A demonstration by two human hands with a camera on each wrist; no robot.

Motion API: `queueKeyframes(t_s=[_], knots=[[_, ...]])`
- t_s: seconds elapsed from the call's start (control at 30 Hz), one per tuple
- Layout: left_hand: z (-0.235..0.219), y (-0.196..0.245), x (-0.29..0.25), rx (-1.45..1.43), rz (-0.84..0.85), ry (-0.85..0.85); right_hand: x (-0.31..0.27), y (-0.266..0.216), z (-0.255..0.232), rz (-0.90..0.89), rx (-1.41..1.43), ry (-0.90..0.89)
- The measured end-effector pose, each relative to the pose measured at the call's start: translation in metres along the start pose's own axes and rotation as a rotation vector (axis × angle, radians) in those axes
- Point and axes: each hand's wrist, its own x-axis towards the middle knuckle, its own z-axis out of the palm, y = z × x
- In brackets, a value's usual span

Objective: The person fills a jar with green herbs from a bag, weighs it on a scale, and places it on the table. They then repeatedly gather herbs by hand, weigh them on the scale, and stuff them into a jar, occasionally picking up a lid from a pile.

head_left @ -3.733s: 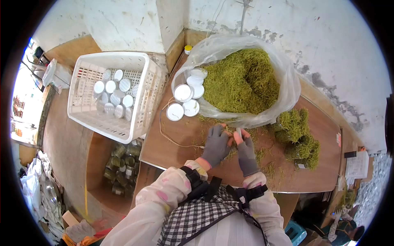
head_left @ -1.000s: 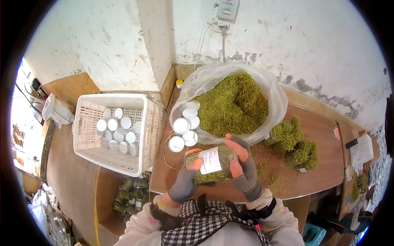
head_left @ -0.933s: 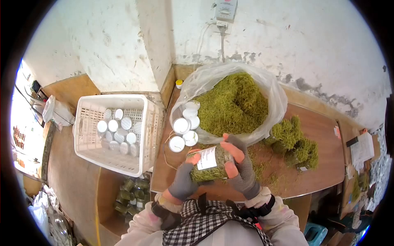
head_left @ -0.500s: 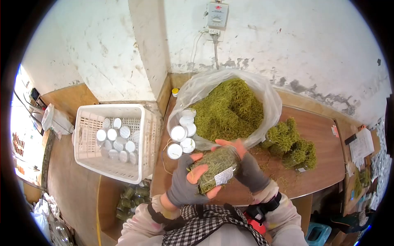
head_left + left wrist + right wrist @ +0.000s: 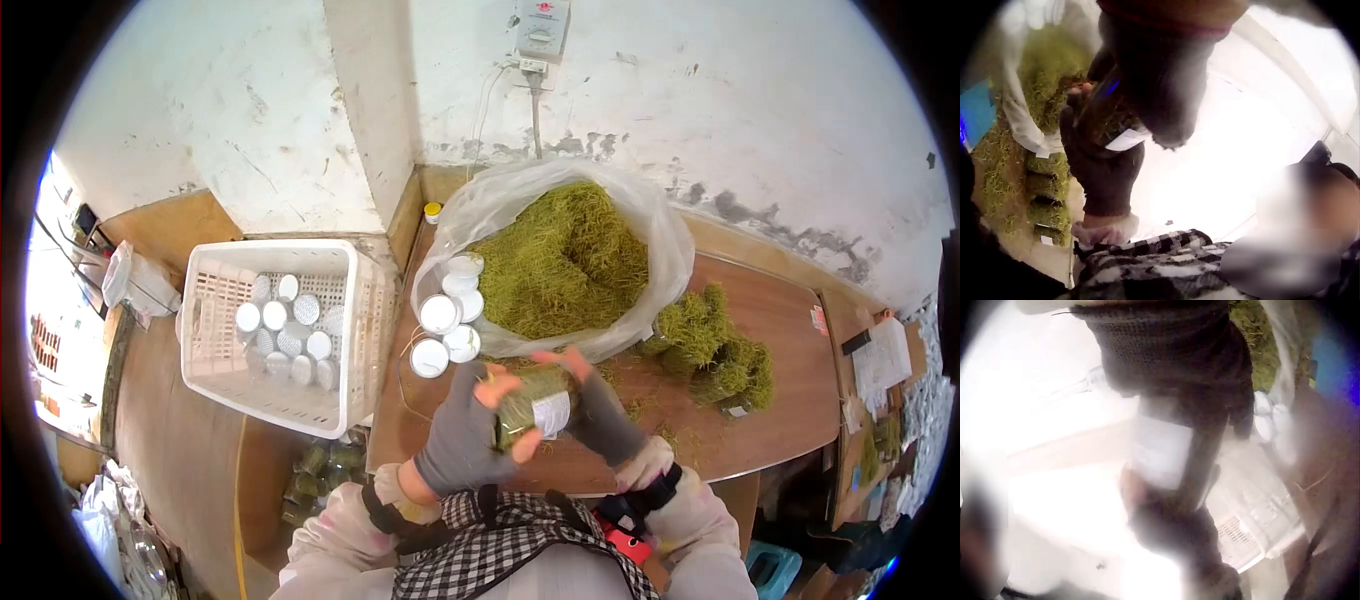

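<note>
A labelled jar (image 5: 508, 418) is held between two gloved grips above the counter (image 5: 765, 300).
In the head view, the jar is clasped by the curled fingers of the left grip (image 5: 465, 435) on one side and of the right grip (image 5: 603, 415), motion-blurred, on the other; it is held in front of the thin, crinkled plastic bag (image 5: 672, 225) of wiry green strands (image 5: 570, 270). Its wall is probably stiff, slick and, if glass, breakable; little weight is suggested by the fibrous filling, and a hold round the barrel seems safest. In the left wrist view, the rounded wall is seen dark and glossy. In the right wrist view, a flat pale label (image 5: 1163, 453) is shown; texture cannot be told.
</note>
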Motion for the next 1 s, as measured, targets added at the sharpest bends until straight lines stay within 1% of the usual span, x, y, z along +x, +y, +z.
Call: queueKeyframes(t_s=[0.03, 0.1, 0.13, 0.17, 0.23, 0.27, 0.3, 0.37, 0.4, 0.43, 0.47, 0.5, 0.53, 0.57, 0.6, 0.63, 0.7, 0.73, 0.77, 0.83, 0.87, 0.9, 0.93, 0.97, 1.0], knots=[[0.003, -0.006, -0.001, 0.002, -0.008, -0.003, 0.001, 0.007, -0.003, 0.007, 0.004, -0.001], [0.010, -0.017, -0.001, -0.940, -0.723, 0.162, 0.000, 0.024, -0.013, -0.675, -0.525, 0.093], [0.004, -0.012, 0.002, -1.215, -0.909, 0.086, -0.018, 0.005, 0.017, -0.917, -0.743, 0.098], [0.010, -0.010, -0.004, -1.218, -0.914, 0.085, -0.017, 0.010, 0.013, -0.912, -0.744, 0.100], [0.026, -0.001, -0.011, -0.637, -0.462, 0.165, -0.012, 0.014, 0.009, -0.485, -0.314, 0.123], [0.029, 0.001, -0.014, -0.462, -0.326, 0.169, -0.017, 0.013, 0.008, -0.436, -0.265, 0.080], [0.029, 0.001, -0.014, -0.465, -0.331, 0.165, -0.016, 0.013, 0.002, -0.432, -0.263, 0.085], [0.023, -0.001, -0.018, -0.100, -0.108, 0.086, -0.012, 0.015, -0.009, -0.237, -0.127, -0.048], [0.022, -0.002, -0.021, -0.117, -0.141, 0.073, -0.011, 0.015, -0.010, -0.237, -0.124, -0.051], [0.022, -0.002, -0.021, -0.113, -0.142, 0.074, -0.011, 0.015, -0.011, -0.156, -0.115, -0.021], [0.023, -0.002, -0.021, -0.428, -0.338, 0.086, -0.011, 0.015, -0.012, -0.072, -0.110, 0.006], [0.023, -0.003, -0.022, -0.745, -0.534, 0.106, -0.013, 0.016, -0.016, -0.063, -0.117, -0.004], [0.023, -0.007, -0.025, -0.740, -0.543, 0.128, -0.017, 0.020, -0.021, -0.055, -0.328, -0.002], [0.024, -0.017, -0.033, -0.993, -0.762, 0.181, -0.020, 0.023, -0.026, -0.045, -0.537, -0.005], [0.026, -0.026, -0.042, -1.248, -0.978, 0.236, -0.026, 0.019, -0.027, 0.029, -0.305, -0.167], [0.028, -0.033, -0.052, -1.240, -0.991, 0.265, -0.026, 0.022, -0.031, 0.049, -0.304, -0.188], [0.031, -0.046, -0.073, -1.286, -1.059, 0.300, -0.024, 0.031, -0.038, 0.064, -0.589, -0.021], [0.026, -0.049, -0.085, -1.199, -1.063, 0.273, -0.023, 0.035, -0.046, 0.047, -0.539, 0.035], [0.019, -0.048, -0.100, -1.192, -1.082, 0.294, -0.023, 0.038, -0.056, 0.068, -0.535, 0.018], [0.002, -0.041, -0.123, -1.126, -1.172, 0.388, -0.025, 0.039, -0.079, 0.056, -0.566, 0.090], [-0.012, -0.047, -0.147, -1.098, -1.301, 0.318, -0.027, 0.045, -0.098, 0.066, -0.560, 0.099], [-0.029, -0.039, -0.160, -0.886, -1.293, 0.346, -0.029, 0.055, -0.122, 0.079, -0.504, 0.198], [-0.028, -0.058, -0.214, -0.828, -1.283, 0.531, -0.032, 0.066, -0.143, 0.088, -0.450, 0.303], [-0.045, -0.062, -0.245, -0.753, -1.378, 0.588, -0.038, 0.078, -0.164, 0.087, -0.450, 0.331], [-0.057, -0.063, -0.274, -0.734, -1.404, 0.724, -0.046, 0.090, -0.187, 0.087, -0.422, 0.438]])
